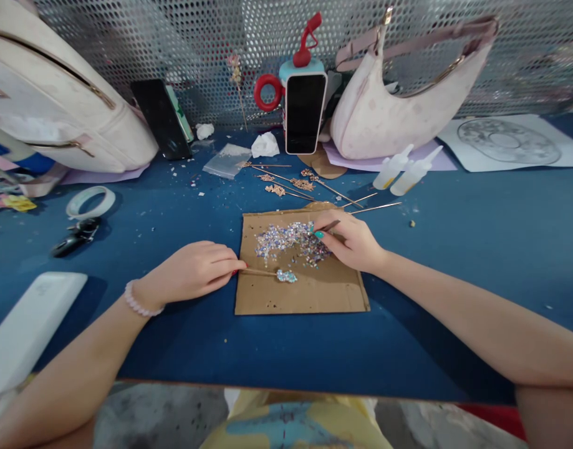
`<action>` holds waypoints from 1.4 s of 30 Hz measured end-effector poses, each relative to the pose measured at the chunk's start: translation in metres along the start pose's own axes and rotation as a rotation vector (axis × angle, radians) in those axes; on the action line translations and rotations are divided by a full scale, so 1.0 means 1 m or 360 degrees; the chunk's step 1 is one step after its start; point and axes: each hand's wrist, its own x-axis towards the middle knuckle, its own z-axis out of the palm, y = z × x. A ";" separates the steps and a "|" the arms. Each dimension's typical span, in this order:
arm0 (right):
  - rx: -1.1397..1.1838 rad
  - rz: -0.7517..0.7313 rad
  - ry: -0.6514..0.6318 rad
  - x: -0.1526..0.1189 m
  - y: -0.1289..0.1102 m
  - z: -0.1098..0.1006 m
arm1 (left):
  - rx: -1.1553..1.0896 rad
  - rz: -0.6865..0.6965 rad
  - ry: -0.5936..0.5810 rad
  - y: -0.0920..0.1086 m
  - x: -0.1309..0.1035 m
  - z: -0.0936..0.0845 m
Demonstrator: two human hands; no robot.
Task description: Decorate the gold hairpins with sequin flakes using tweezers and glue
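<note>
A brown cardboard sheet (314,293) lies on the blue table (454,262) in front of me. A heap of small glittery sequins (288,240) sits on its upper half. My left hand (192,271) rests at the sheet's left edge and pinches a thin metal hairpin stick (260,272), whose head (287,275) is covered in bluish sequins. My right hand (351,240) holds a slim stick tool (330,226) with its tip down at the right side of the sequin heap.
Several gold hairpin sticks (295,184) lie behind the cardboard. Two small glue bottles (403,171), a standing phone (305,113), a pink handbag (398,112), a white bag (47,106), a tape roll (90,201), a drawing sheet (510,142) and a white device (28,324) ring the table.
</note>
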 end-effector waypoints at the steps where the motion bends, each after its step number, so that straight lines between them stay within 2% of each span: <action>1: 0.0000 0.0002 -0.0003 0.000 0.000 0.000 | 0.0003 -0.0001 0.0003 0.000 0.000 0.000; 24: 0.0036 0.0040 -0.0007 0.000 -0.001 0.000 | 0.0058 -0.0046 0.0097 0.000 -0.001 0.000; 36: 0.0029 0.0040 0.0000 0.002 -0.002 0.000 | -0.0113 -0.0121 0.0139 0.001 -0.001 0.000; 42: 0.0039 0.0036 0.0006 0.001 -0.002 0.000 | -0.0046 -0.0163 0.0230 0.000 -0.004 0.001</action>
